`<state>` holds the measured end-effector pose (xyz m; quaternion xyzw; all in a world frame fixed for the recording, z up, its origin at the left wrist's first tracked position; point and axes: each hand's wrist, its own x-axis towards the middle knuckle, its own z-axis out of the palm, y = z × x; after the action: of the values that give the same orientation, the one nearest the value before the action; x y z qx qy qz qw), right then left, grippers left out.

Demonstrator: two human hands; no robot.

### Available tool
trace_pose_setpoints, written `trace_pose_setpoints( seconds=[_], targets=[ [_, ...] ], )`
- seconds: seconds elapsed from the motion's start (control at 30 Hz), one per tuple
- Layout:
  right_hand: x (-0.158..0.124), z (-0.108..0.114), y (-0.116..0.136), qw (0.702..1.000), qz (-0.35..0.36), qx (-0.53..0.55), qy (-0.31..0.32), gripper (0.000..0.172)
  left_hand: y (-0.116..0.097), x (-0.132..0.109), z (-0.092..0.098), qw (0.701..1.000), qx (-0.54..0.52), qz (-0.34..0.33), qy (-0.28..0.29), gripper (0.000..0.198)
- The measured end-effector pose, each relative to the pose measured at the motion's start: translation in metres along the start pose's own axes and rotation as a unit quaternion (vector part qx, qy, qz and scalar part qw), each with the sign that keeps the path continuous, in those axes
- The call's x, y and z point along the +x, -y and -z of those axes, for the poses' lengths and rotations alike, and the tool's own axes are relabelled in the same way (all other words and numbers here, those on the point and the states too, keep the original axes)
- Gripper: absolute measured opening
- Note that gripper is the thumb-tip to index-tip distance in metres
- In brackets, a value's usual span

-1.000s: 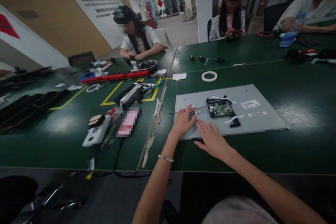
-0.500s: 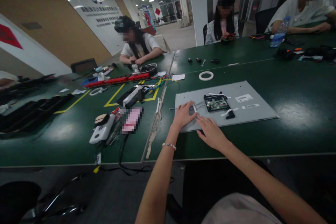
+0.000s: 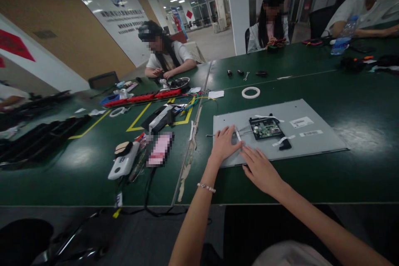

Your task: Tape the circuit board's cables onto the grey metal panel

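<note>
A flat grey metal panel (image 3: 294,112) lies on the green table. My left hand (image 3: 225,145) rests on its left end, fingers stretched out and thumb pointing right, beside a narrow strip of white tape (image 3: 237,134). My right hand (image 3: 260,168) lies at the panel's near edge, fingers extended, its fingertips close to the left thumb and the tape's lower end. A thin cable (image 3: 209,136) runs beneath my left hand toward a green circuit board (image 3: 264,129) in a black frame. White tape pieces cross that frame's top and its lower right arm.
Behind the panel lies a tape roll (image 3: 251,92). Left of my hands are a pixelated phone (image 3: 160,149), a white device (image 3: 124,162) with cables, and a black-and-silver item (image 3: 160,118). A bottle (image 3: 344,37) stands far right. Several people sit around the table.
The camera view has shifted slightly, so everything on the table appears a little lower and farther right. Both hands keep nearly the same place on the panel.
</note>
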<state>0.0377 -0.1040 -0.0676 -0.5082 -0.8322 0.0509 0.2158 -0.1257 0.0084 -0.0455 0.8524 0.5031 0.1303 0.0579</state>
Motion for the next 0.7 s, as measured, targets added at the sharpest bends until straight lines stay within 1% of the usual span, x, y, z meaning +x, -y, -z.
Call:
trace_pose_setpoints(
  seconds=[0.13,0.27,0.37,0.47,0.57,0.7],
  targets=[
    [0.0006,-0.001,-0.0003,1.0,0.003,-0.001,-0.002,0.047,-0.0017,-0.0012,0.0033,1.0,0.002,-0.005,-0.008,0.063],
    [0.0014,0.001,-0.0004,1.0,0.004,-0.004,0.001,0.046,-0.0041,-0.0014,0.0062,0.999,0.002,-0.001,-0.034,0.055],
    [0.002,0.0025,-0.0008,1.0,0.006,-0.002,0.003,0.046,-0.0051,-0.0017,0.0071,0.999,0.006,-0.014,-0.05,0.047],
    [0.0024,0.0035,-0.0014,1.0,0.009,0.0,0.009,0.046,-0.0043,-0.0018,0.0054,0.999,0.007,-0.031,-0.037,0.042],
    [0.0025,0.0045,-0.0015,1.0,0.012,0.001,0.017,0.046,-0.0021,-0.0012,0.0015,0.999,0.002,-0.03,-0.017,0.04],
    [0.0022,0.0056,-0.0009,1.0,0.011,0.004,0.019,0.046,0.0002,0.0002,-0.0012,0.999,-0.003,-0.032,-0.013,0.04]
  ],
)
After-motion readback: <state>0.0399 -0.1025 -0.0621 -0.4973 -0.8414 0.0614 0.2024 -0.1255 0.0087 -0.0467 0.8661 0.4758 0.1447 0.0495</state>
